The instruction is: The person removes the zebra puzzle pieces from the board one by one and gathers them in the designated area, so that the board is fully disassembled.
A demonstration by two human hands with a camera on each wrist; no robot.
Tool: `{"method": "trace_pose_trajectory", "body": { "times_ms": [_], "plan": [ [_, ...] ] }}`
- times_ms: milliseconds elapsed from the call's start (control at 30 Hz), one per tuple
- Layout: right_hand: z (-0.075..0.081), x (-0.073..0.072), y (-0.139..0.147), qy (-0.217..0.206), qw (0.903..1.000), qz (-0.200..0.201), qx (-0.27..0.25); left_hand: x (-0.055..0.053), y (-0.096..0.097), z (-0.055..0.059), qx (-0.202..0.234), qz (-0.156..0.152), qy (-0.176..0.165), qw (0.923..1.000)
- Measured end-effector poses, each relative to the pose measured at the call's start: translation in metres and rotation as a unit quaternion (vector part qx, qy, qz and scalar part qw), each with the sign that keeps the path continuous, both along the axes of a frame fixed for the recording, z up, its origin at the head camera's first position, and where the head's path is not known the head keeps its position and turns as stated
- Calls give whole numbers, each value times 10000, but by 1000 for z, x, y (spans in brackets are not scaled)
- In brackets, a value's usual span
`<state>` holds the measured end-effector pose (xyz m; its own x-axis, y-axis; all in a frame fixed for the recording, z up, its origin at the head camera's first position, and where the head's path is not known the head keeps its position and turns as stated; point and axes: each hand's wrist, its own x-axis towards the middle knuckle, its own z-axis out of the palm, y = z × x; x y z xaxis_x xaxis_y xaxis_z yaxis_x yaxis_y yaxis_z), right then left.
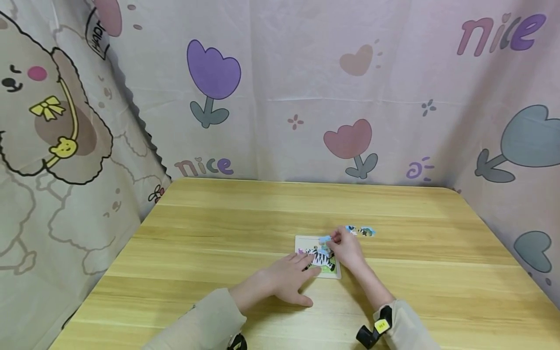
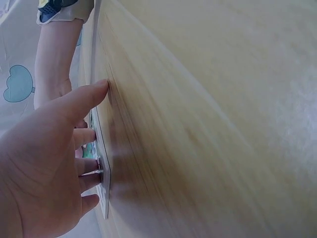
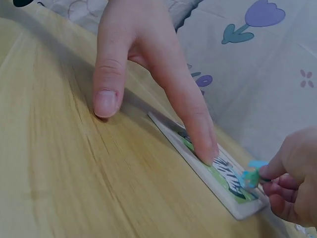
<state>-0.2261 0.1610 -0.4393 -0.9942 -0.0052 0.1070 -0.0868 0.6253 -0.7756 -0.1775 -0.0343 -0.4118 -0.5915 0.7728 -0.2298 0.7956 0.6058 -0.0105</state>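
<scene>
A small framed jigsaw puzzle [image 1: 321, 266] with a zebra picture lies flat on the wooden table. The left hand [image 1: 292, 277] rests over its left part, fingers spread and fingertips on the picture, thumb out on the wood. At the upper right corner of the frame, the right hand [image 1: 346, 247] pinches a blue and green puzzle piece [image 3: 252, 174] between thumb and fingers. The piece is tilted just above the board in the right wrist view. In the left wrist view the left fingers [image 2: 88, 166] lie across the puzzle's pale edge.
Loose puzzle pieces [image 1: 366, 231] lie behind the right hand, beyond the frame. The wooden table [image 1: 210, 223] ends at a patterned curtain [image 1: 280, 92] at the back and sides.
</scene>
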Motion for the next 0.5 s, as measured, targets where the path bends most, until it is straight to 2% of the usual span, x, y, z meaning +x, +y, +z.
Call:
{"method": "trace_pose_trajectory", "body": {
  "times_ms": [300, 500],
  "plan": [
    [1, -2, 27, -180, 9932, -47, -1145, 2, 1, 2, -69, 62, -69, 9999],
    [9, -3, 63, -472, 9880, -375, -1420, 4, 1, 3, -145, 70, 5, 9999]
  ]
}}
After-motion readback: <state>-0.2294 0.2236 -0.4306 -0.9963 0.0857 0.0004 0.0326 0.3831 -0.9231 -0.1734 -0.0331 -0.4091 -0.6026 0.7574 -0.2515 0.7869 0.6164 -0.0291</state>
